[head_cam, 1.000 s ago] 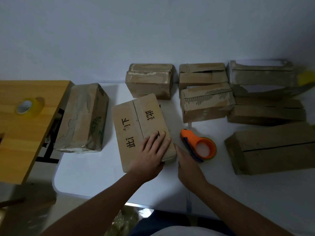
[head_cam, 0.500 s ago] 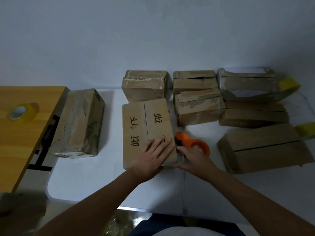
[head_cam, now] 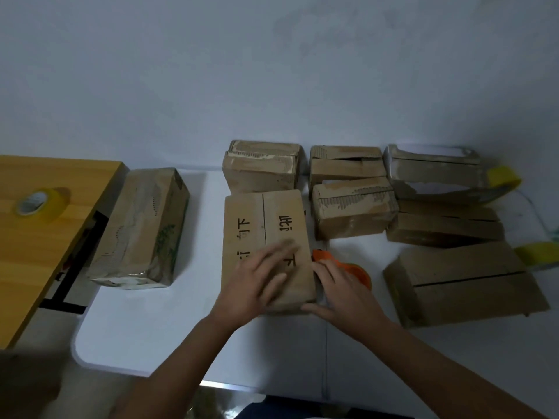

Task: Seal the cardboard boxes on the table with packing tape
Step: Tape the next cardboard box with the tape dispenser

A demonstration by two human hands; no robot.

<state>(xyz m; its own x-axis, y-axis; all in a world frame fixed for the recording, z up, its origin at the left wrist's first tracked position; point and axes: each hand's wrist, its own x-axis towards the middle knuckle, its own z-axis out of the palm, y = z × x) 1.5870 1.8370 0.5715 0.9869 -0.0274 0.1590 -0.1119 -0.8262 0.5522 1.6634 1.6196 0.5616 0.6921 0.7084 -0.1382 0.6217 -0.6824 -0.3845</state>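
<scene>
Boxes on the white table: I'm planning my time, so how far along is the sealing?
Done: the glossy wrapped box looks taped. In hand: the left hand presses the lettered box, seam untaped; the right hand is at the orange dispenser. Left: the big box shows an open seam.

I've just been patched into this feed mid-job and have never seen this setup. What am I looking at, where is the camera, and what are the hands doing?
There is no machine here: a person works with two bare hands, and the one camera sits on their head, looking forward and down.

On the white table lie several cardboard boxes. The left hand rests flat, fingers spread, on the box with black writing. The right hand lies at that box's right edge, over an orange tape dispenser; whether it grips the dispenser cannot be told.

Further left lies a box wrapped in glossy tape. A roll of yellow tape sits on the wooden table at the left, and two more yellow rolls show at the right edge.
</scene>
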